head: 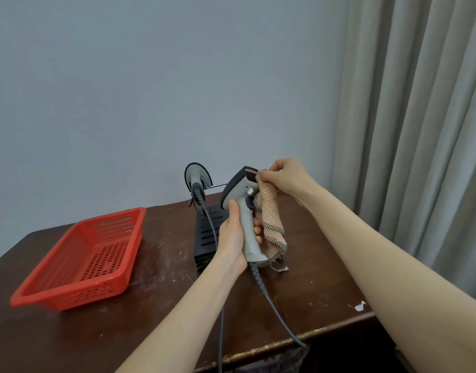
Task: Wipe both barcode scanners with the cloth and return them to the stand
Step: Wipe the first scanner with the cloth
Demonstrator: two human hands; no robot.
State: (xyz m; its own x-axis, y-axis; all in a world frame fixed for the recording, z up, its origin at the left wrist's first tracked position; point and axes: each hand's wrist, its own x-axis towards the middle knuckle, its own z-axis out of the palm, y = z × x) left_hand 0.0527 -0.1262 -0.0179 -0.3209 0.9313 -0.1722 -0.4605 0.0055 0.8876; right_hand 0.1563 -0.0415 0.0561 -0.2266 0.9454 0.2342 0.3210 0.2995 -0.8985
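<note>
- Head view is showing one barcode scanner (244, 224) being held up above the tabletop (312, 265), in front of the black stand (204, 230).
- The left hand (231, 238) is holding the scanner by its handle; this grip is closed fully around the handle, with the thumb lying up the side.
- The right hand (286, 177) is pinching the cloth (269, 211) and pressing it against the window at the front of the scanner head. The rest of the cloth is hanging down beside the handle.
- The second scanner (196, 176) is sitting on the stand, near the wall (150, 90), and nobody is touching it. I cannot tell if it is already wiped.
- As I am judging it, the task is somewhere in the middle: one scanner is being wiped now and is not yet back on the stand. At least returning it is still waiting.
- The grey cable (274, 310) is running from the handle down over the front edge of the tabletop, so it could be pulling or catching when the scanner is going back.
- A red basket (70, 297) is standing to the left, apart from the stand.
- To the right, the bare tabletop is giving room for the hands; a curtain (419, 130) is hanging beyond that edge.
</note>
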